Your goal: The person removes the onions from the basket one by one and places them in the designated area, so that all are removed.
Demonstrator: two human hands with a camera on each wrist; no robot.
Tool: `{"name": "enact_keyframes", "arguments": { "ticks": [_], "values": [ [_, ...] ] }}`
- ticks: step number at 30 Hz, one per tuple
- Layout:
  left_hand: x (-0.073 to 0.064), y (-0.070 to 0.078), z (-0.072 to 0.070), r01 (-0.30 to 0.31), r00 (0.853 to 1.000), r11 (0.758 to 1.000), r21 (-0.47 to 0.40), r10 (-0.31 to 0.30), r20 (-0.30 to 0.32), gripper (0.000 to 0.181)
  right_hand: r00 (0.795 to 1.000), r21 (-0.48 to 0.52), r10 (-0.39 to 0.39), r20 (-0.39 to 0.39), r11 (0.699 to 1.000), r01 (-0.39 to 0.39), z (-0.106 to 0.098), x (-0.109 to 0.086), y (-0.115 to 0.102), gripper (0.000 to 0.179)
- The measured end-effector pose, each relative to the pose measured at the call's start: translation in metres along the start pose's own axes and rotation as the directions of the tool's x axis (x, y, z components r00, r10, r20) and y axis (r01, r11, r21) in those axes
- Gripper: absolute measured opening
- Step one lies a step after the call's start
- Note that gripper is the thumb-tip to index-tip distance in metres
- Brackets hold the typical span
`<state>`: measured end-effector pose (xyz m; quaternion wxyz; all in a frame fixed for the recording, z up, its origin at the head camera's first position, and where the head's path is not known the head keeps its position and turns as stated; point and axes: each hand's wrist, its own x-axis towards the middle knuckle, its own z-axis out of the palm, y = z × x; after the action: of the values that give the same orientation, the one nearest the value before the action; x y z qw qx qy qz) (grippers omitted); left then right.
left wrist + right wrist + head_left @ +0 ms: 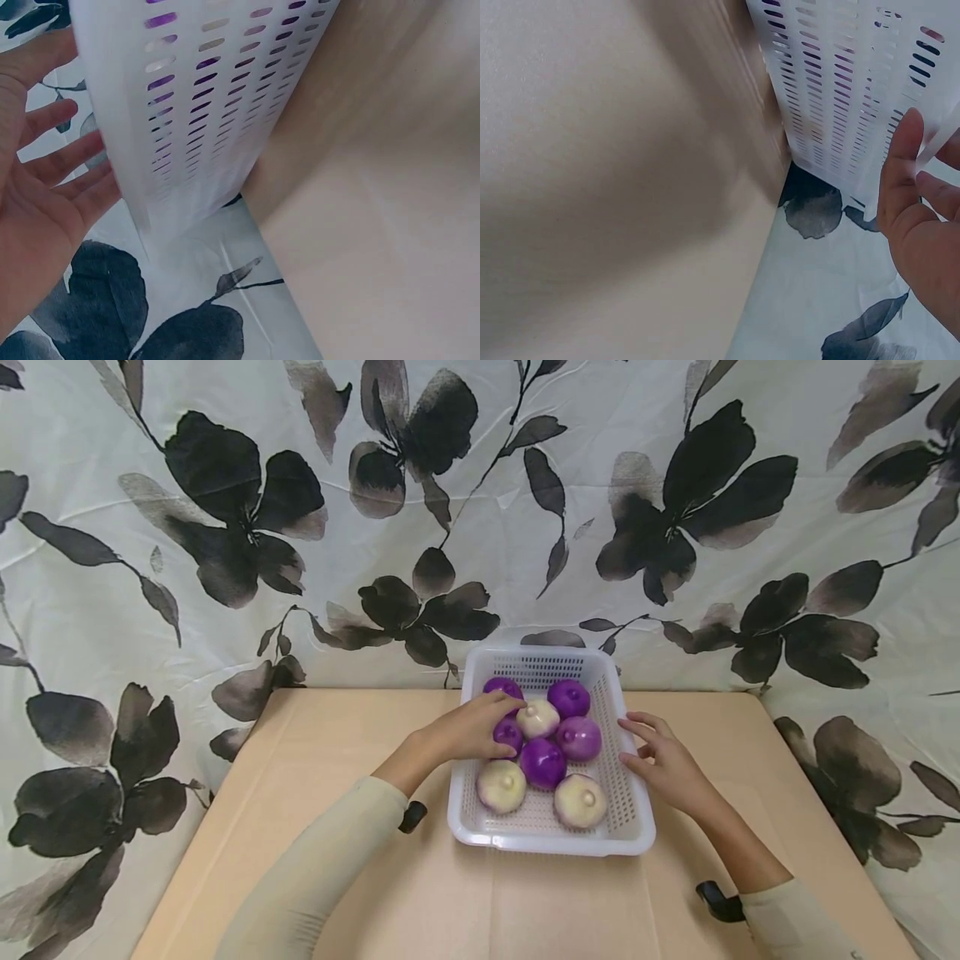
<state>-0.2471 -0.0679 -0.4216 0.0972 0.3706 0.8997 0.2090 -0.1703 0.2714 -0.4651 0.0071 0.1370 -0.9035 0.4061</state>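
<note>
A white perforated plastic basket holds several onions, some glossy purple and others pale. My left hand reaches over the left rim in the head view, fingers loosely spread. Its thumb and fingers lie on either side of a purple onion, beside a pale onion; whether they press it I cannot see. From the left wrist, the basket wall hides fingertips of the left hand. On the opposite side, my right hand holds the right rim. In the right wrist view, fingers of the right hand straddle that rim.
The basket stands on a light tan tabletop, close to its back edge. Behind and beside the table hangs a white cloth with dark flowers. A black strap is on the right wrist.
</note>
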Motion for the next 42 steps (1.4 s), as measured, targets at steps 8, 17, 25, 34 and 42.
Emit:
{"name": "enact_keyframes", "arguments": {
  "ticks": [8,17,25,34,42],
  "values": [
    [0.007,0.003,0.003,0.037,0.996,0.999,-0.018,-0.036,0.077,0.074,1.000,0.011,-0.010,-0.008,1.000,0.010,0.000,0.000,0.000,0.055],
    [0.007,0.002,0.013,0.058,0.993,0.998,-0.018,-0.056,0.101,0.072,1.000,0.020,-0.017,-0.002,1.000,0.017,0.001,0.000,-0.002,0.055],
    [0.007,0.003,0.017,0.055,0.994,0.998,0.020,-0.056,0.098,0.068,1.000,0.005,-0.007,0.004,1.000,0.007,0.000,-0.001,0.001,0.056],
    [0.012,0.002,0.019,0.134,0.986,0.987,0.084,-0.141,0.083,0.062,1.000,0.024,-0.008,0.004,1.000,0.008,0.000,0.000,0.001,0.055],
    [0.017,0.001,0.022,0.173,0.978,0.968,0.182,-0.191,0.088,0.076,1.000,0.033,-0.001,0.005,0.999,0.001,0.000,0.000,0.002,0.056]
  ]
}}
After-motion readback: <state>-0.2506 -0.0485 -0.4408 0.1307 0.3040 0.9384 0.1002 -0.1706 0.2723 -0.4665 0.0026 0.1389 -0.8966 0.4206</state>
